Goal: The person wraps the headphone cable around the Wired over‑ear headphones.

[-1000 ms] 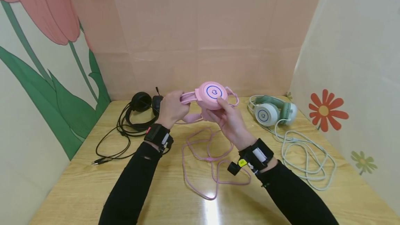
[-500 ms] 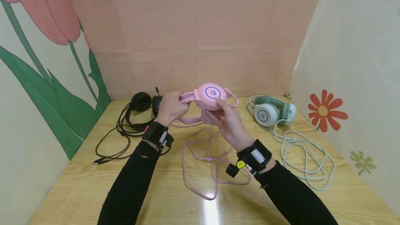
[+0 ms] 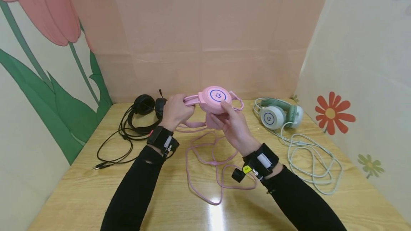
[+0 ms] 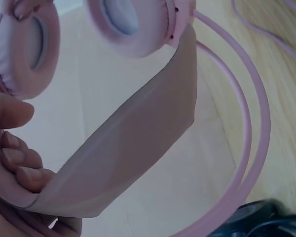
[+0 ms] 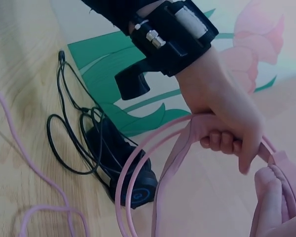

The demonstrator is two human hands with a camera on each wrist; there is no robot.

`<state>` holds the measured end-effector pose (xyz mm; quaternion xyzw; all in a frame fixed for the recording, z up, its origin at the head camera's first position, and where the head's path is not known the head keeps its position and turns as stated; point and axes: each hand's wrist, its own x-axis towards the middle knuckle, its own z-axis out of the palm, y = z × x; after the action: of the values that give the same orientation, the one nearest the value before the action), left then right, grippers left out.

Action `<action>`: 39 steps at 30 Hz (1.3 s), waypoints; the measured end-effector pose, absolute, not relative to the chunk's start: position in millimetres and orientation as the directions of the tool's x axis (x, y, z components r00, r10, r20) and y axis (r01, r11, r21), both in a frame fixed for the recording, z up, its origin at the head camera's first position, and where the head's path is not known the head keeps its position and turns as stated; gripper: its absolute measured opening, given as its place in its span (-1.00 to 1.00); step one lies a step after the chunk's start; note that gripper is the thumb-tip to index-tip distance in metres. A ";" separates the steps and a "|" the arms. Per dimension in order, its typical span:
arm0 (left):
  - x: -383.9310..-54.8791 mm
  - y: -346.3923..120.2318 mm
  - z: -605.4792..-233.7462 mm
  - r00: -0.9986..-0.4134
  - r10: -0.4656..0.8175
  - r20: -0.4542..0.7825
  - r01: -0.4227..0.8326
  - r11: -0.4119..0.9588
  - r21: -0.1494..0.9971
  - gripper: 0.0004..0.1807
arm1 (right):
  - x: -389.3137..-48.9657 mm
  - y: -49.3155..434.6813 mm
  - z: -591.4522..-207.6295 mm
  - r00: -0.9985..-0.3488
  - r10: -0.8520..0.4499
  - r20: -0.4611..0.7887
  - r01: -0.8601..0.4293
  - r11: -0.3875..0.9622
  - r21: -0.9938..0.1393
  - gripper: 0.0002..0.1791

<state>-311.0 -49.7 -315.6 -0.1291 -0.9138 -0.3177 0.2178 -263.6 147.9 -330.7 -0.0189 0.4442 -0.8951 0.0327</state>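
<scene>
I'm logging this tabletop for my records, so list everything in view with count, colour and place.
Pink headphones: one, pink, held up mid-table
Pink cable: one, pink, looped below them
Black headphones: one, black, left rear
Black cable: one visible, black, left
Green headphones: one, green and white, right rear
Pale cable: one, pale green, right
Table: one, light wood, beneath
Backdrop: one, pinkish, behind
Tulips: at least two, pink, left wall
Red flower: one, right wall
Green flower: one, right wall, below it
Wrist straps: two, black, wrists
Sleeves: two, black, forearms
Left hand: one, bare, gripping headband
Right hand: one, bare, holding ear cup
</scene>
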 end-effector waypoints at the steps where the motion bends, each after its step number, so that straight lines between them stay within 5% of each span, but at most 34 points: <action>1: -311.1 -49.6 -315.6 -0.869 0.094 0.485 0.379 0.755 0.534 -0.84 | -264.0 148.6 -330.7 -0.997 -0.079 0.007 0.042 -0.596 -0.802 -0.43; 10: -313.1 -54.3 -312.3 -0.857 0.027 0.515 0.380 0.709 0.594 -0.86 | -269.1 165.9 -337.2 -0.991 -0.130 0.044 0.002 -0.335 -0.942 -0.56; 16: -314.4 -56.6 -307.9 -0.855 0.046 0.517 0.398 0.699 0.595 -0.80 | -269.9 178.3 -342.4 -0.984 -0.153 0.093 -0.078 -0.100 -0.992 -0.42; 27: -312.8 -62.2 -299.9 -0.844 0.046 0.534 0.422 0.673 0.608 -0.75 | -272.1 200.0 -359.9 -0.959 -0.007 0.285 -0.256 0.460 -0.850 -0.70; 34: -310.1 -62.4 -296.9 -0.844 0.040 0.534 0.434 0.635 0.639 -0.71 | -269.5 207.2 -378.2 -0.992 -0.033 0.125 -0.128 0.400 -0.908 -0.50; 39: -307.8 -62.3 -292.9 -0.859 0.032 0.511 0.411 0.640 0.650 -0.70 | -273.3 213.2 -390.3 -0.995 -0.084 0.053 -0.071 0.233 -0.970 -0.69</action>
<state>-307.8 -62.3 -292.9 -0.1264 -0.8747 -0.4052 0.2338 -273.3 213.2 -390.3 -0.0496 0.7850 -0.6174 0.0053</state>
